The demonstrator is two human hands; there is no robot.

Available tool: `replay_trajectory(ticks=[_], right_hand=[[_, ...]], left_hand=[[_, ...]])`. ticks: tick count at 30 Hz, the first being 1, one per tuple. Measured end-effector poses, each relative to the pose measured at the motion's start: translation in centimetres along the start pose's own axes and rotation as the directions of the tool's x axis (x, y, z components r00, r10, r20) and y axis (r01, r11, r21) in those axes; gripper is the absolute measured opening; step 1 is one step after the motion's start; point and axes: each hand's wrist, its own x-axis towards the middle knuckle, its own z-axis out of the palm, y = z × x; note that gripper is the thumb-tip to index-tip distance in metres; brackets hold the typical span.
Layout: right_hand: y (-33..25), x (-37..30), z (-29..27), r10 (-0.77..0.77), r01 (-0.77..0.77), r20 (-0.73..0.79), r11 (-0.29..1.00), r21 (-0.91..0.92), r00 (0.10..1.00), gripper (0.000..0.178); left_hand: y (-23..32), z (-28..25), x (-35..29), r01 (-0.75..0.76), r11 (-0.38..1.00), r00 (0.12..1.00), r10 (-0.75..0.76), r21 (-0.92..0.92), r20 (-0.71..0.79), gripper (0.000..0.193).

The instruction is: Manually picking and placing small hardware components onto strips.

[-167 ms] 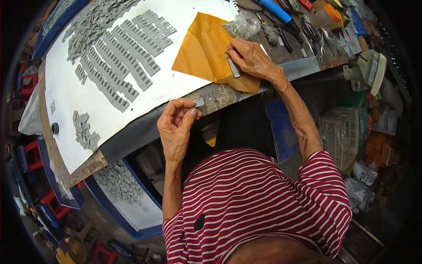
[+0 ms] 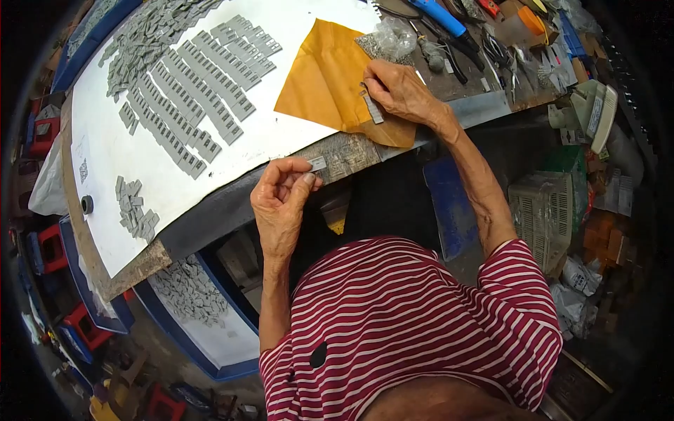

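My left hand point(image 2: 279, 200) is closed in a pinch on a small flat grey rectangular piece point(image 2: 317, 164), held over the table's front edge. To the right, my right hand point(image 2: 404, 91) is above an orange-yellow sheet point(image 2: 316, 84), its fingers curled and pressed together. Beside its fingertips a narrow grey slotted piece point(image 2: 373, 109) shows against the sheet. The fingers hide what they pinch. A heap of tiny metallic parts point(image 2: 379, 49) with clear plastic is just beyond this hand.
Rows of grey slotted pieces point(image 2: 203, 84) and a loose pile point(image 2: 151, 45) cover the white sheet's far part. A smaller pile point(image 2: 135, 210) is at left. A blue tray point(image 2: 217, 365) of grey pieces stands below the table. Tools, including a blue-handled one point(image 2: 442, 17), crowd the far right.
Almost nothing differs. My right hand and forearm have shifted very slightly, while my left hand stays in place with its grey piece.
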Motion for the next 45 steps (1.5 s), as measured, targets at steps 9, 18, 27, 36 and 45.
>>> replay_trajectory(ticks=[9, 18, 27, 36, 45], right_hand=[[0.1, 0.3, -0.1, 0.117, -0.11, -0.042, 0.985, 0.136, 0.992, 0.014], [-0.2, 0.1, -0.3, 0.093, -0.092, 0.004, 0.98, 0.174, 0.996, 0.018], [-0.9, 0.3, 0.0, 0.138, -0.14, 0.023, 0.982, 0.124, 0.99, 0.019], [-1.5, 0.5, 0.5, 0.116, -0.116, -0.01, 0.993, 0.019, 0.993, 0.018], [-1.7, 0.6, 0.6, -0.03, 0.027, -0.056, 0.997, -0.067, 0.998, 0.013]], left_hand=[[0.4, 0.0, 0.1, -0.005, 1.0, 1.0, 0.005, 0.001, -0.004, 0.011], [0.2, 0.2, 0.3, -0.014, 1.0, 1.0, 0.015, 0.02, -0.008, 0.012], [0.3, 0.3, 0.3, -0.003, 1.0, 1.0, 0.004, 0.029, -0.009, 0.012], [0.2, 0.1, 0.1, -0.015, 1.0, 1.0, 0.015, 0.005, -0.004, 0.01], [0.3, 0.1, 0.1, -0.014, 1.0, 1.0, 0.014, 0.02, -0.002, 0.01]])
